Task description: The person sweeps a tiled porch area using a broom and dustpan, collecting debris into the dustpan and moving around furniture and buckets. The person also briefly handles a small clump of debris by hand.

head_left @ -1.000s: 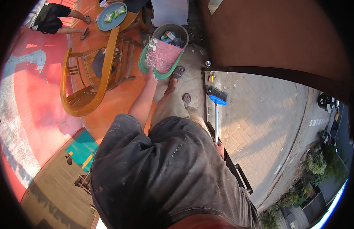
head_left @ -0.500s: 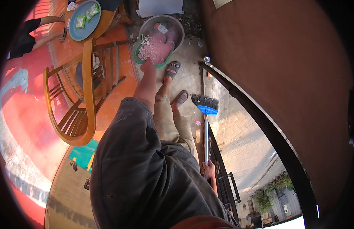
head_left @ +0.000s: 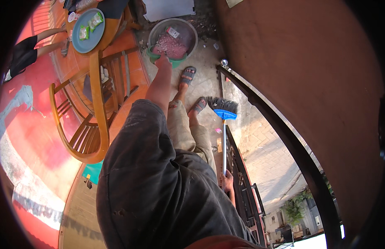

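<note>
My left hand (head_left: 162,61), arm stretched forward, is closed on the near edge of a green dustpan (head_left: 178,63). The pan tips over the near rim of a round grey basin (head_left: 193,43). Pinkish matter with pale bits (head_left: 171,45) lies in the pan and basin; where one ends and the other begins is hard to tell. A small white and red packet (head_left: 173,32) rests in the basin. Low on the right, my right hand (head_left: 227,181) is wrapped round the pale handle of a broom (head_left: 224,114) with a blue head and black bristles near my foot.
Left of me stands a wooden chair (head_left: 102,124). Beyond it, a wooden table carries a blue-grey tray (head_left: 82,45) with two green packets. A person's legs (head_left: 49,43) show at far left. A dark metal railing (head_left: 279,118) curves along the right.
My left hand has pushed the dustpan farther forward and tipped it over the basin, and the pinkish matter has shifted into it. My right hand still holds the broom.
</note>
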Available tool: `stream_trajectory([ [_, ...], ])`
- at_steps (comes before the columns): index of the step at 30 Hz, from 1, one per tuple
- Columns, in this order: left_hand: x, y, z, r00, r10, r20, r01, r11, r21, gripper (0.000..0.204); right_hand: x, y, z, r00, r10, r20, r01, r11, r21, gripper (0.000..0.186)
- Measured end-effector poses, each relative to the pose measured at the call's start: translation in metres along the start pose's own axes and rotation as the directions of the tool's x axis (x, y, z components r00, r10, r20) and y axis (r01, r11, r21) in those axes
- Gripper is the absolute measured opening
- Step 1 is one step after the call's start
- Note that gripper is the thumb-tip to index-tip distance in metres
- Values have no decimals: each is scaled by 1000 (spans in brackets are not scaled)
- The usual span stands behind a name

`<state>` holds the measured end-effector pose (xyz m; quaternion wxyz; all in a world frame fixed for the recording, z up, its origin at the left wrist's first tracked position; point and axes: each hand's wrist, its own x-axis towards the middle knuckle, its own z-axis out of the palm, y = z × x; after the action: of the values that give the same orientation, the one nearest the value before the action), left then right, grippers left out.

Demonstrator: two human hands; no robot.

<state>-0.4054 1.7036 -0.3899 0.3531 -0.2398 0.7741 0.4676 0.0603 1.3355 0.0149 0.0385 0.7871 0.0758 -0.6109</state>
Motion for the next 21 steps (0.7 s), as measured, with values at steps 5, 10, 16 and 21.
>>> stream_trajectory([
  [5,-18,35,-2,995,-24,97,20,999,45,61,11,14,1,997,-75,17,75,997,7,13],
  [10,-27,44,-10,981,48,189,-40,998,-43,63,22,28,1,991,-133,7,133,991,-11,14],
  [16,-68,62,-6,970,208,127,-232,948,219,46,31,59,15,982,-185,-34,187,981,57,15],
  [21,-40,46,-28,859,429,279,-500,819,281,36,59,71,5,945,-312,-97,299,946,-123,27],
])
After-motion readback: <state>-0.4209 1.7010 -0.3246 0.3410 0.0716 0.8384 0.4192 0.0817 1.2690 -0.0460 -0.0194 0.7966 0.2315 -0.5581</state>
